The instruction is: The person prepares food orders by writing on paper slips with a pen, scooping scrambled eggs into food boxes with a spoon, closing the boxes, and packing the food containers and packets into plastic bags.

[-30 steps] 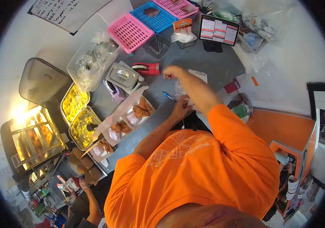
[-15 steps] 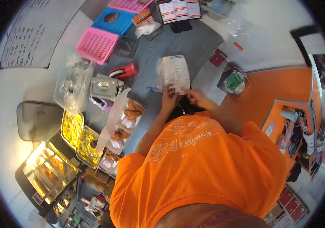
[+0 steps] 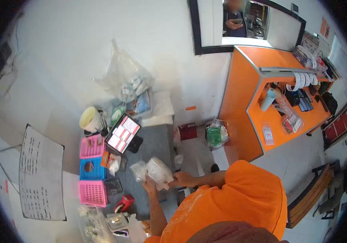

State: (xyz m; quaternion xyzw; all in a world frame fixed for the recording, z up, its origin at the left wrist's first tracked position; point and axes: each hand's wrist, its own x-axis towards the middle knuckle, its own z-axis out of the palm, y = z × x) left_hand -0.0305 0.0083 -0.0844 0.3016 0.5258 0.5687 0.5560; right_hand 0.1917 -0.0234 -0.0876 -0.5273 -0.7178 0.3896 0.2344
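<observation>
Both my hands are at a white printed paper point(image 3: 158, 171) above the grey counter point(image 3: 143, 203). My left hand point(image 3: 150, 186) pinches its lower left edge, beside a clear plastic bag point(image 3: 139, 171) that lies against the paper. My right hand point(image 3: 182, 179) has its fingers closed at the paper's right corner. A tablet showing order-like panels point(image 3: 123, 133) stands beyond the paper. Left of my hands lie a red tape dispenser point(image 3: 124, 203) and a metal container with a lid point(image 3: 117, 222).
Pink point(image 3: 92, 193) and blue baskets point(image 3: 92, 169) line the counter's left side. An orange cabinet point(image 3: 244, 109) stands at the right, with a wooden bench point(image 3: 309, 198) beyond. A person point(image 3: 235, 22) holding a phone shows through the window.
The view has swung right, bringing the window and orange cabinet in. My right hand came down from above the counter to the paper, which is now held up in both hands.
</observation>
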